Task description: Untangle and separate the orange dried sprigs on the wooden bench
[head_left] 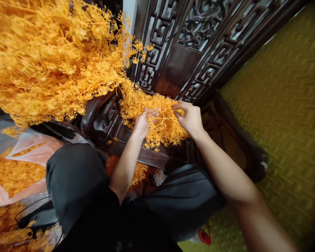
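My left hand (143, 122) is turned partly palm up, its fingers reaching forward around an orange branching plastic sprig (161, 121). To its right, my right hand (191, 117) bends its thumb and index finger toward each other in a pinch. Whatever is between those fingertips blends into the orange behind. Both hands are just above a heap of similar orange pieces (170, 136), thin-stemmed with small claw-like ends, spread on a dark wooden seat (157, 157).
A much larger orange pile (55, 59) rises at the left beside a carved armrest (94, 112). A carved wooden backrest (173, 66) stands behind. A pink plastic bag (39, 148) of orange pieces is low left. Yellow-green textured matting (286, 105) covers the right side.
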Demonstrator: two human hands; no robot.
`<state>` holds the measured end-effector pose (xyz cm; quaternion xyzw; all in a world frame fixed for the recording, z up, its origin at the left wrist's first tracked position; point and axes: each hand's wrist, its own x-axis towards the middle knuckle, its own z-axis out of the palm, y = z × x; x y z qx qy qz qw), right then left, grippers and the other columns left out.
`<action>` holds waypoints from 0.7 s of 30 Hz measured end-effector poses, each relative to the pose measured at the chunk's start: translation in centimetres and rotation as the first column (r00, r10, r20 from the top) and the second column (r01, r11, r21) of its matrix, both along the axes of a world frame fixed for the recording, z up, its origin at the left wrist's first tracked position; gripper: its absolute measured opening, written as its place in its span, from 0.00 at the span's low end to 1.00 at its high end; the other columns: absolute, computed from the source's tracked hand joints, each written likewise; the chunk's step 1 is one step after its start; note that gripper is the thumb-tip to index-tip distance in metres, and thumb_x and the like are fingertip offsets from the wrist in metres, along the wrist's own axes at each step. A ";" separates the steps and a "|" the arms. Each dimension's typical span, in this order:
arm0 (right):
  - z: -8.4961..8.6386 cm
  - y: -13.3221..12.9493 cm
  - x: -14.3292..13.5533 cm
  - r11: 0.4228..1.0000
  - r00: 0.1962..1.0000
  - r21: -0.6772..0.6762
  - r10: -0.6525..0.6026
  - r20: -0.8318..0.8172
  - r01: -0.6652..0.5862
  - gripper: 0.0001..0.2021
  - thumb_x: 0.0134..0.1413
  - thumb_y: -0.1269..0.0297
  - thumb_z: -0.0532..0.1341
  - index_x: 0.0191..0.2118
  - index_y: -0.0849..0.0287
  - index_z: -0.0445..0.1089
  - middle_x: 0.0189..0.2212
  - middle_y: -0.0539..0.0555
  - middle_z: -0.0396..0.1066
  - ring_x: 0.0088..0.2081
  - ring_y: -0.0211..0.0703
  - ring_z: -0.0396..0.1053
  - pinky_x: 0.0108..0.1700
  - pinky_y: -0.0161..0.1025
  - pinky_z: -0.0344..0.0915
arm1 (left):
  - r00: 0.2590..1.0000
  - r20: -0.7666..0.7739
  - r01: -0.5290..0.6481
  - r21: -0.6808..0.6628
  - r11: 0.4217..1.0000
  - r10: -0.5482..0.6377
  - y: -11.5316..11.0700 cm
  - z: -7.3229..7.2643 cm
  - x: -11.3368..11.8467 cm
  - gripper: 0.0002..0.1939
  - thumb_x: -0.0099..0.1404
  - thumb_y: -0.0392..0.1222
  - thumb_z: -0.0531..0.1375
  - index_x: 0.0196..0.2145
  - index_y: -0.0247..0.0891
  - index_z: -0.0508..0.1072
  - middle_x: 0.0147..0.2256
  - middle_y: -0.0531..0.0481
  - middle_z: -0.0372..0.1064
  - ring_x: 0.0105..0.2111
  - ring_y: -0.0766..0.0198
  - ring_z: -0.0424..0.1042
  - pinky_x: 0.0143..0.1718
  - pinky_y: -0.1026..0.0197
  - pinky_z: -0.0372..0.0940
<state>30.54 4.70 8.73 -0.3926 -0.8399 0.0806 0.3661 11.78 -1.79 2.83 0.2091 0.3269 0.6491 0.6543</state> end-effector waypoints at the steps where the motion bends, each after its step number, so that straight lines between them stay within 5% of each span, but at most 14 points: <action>1: -0.1 0.1 0.0 0.999 1.000 -0.032 0.012 0.011 -0.011 0.07 0.54 0.70 0.63 0.36 0.59 0.80 0.42 0.57 0.81 0.51 0.57 0.76 0.61 0.59 0.69 | 1.000 -0.008 -0.001 0.006 1.000 0.001 -0.1 0.3 -0.2 0.27 0.79 0.53 0.46 0.41 0.38 0.81 0.54 0.43 0.79 0.62 0.53 0.72 0.62 0.50 0.67; 4: 0.3 -0.9 -0.7 0.958 0.991 -0.266 0.080 -0.109 -0.107 0.10 0.61 0.60 0.64 0.41 0.60 0.80 0.42 0.58 0.81 0.46 0.54 0.78 0.55 0.56 0.73 | 0.999 -0.045 0.026 0.055 0.998 -0.024 -0.6 0.8 -0.4 0.29 0.80 0.53 0.42 0.47 0.39 0.81 0.58 0.44 0.77 0.67 0.54 0.67 0.67 0.47 0.62; 7: 0.5 -2.4 -1.9 0.724 0.940 -0.601 0.226 -0.256 -0.338 0.18 0.56 0.50 0.70 0.43 0.59 0.77 0.41 0.57 0.80 0.38 0.48 0.78 0.44 0.48 0.76 | 0.998 -0.038 0.057 0.113 0.992 -0.053 -1.0 1.1 -0.1 0.32 0.80 0.57 0.39 0.55 0.40 0.78 0.62 0.45 0.73 0.69 0.53 0.63 0.70 0.44 0.58; 9: -0.1 -3.1 -2.8 0.620 0.898 -0.650 0.323 -0.299 -0.440 0.23 0.46 0.51 0.76 0.43 0.58 0.74 0.46 0.57 0.78 0.41 0.48 0.78 0.45 0.47 0.76 | 0.998 -0.039 0.061 0.127 0.990 -0.057 -1.1 1.2 0.2 0.34 0.79 0.59 0.37 0.59 0.42 0.76 0.63 0.46 0.72 0.69 0.53 0.63 0.71 0.44 0.56; 11: -0.7 -3.6 -3.6 0.659 0.886 -0.592 0.353 -0.301 -0.464 0.24 0.44 0.54 0.78 0.44 0.57 0.72 0.50 0.57 0.76 0.44 0.49 0.78 0.47 0.47 0.76 | 0.997 -0.058 0.058 0.114 0.992 -0.051 -1.2 1.2 0.5 0.35 0.79 0.60 0.36 0.62 0.44 0.74 0.63 0.46 0.72 0.69 0.53 0.63 0.72 0.44 0.56; 16: -0.2 -4.5 -4.7 0.864 0.916 -0.323 0.400 -0.026 -0.387 0.12 0.61 0.58 0.67 0.47 0.56 0.77 0.50 0.57 0.78 0.53 0.52 0.75 0.60 0.53 0.69 | 0.991 -0.132 -0.008 0.129 0.992 0.025 -1.1 1.1 0.4 0.33 0.80 0.56 0.36 0.65 0.44 0.71 0.59 0.47 0.76 0.68 0.56 0.65 0.72 0.45 0.55; 19: 1.0 -5.1 -4.6 0.885 0.926 -0.293 0.379 0.001 -0.361 0.11 0.62 0.55 0.66 0.42 0.58 0.78 0.46 0.58 0.79 0.49 0.52 0.76 0.57 0.51 0.70 | 0.975 -0.200 -0.066 0.149 0.987 0.095 -1.0 0.9 0.1 0.32 0.80 0.55 0.37 0.64 0.43 0.72 0.57 0.46 0.77 0.66 0.57 0.68 0.71 0.47 0.58; 21: 1.4 -5.2 -4.4 0.842 0.937 -0.417 0.338 -0.087 -0.342 0.16 0.60 0.49 0.67 0.40 0.58 0.79 0.39 0.57 0.79 0.40 0.47 0.76 0.48 0.47 0.73 | 0.952 -0.268 -0.104 0.170 0.980 0.148 -0.8 0.8 -0.2 0.31 0.80 0.56 0.39 0.62 0.42 0.74 0.56 0.45 0.78 0.63 0.57 0.72 0.69 0.48 0.61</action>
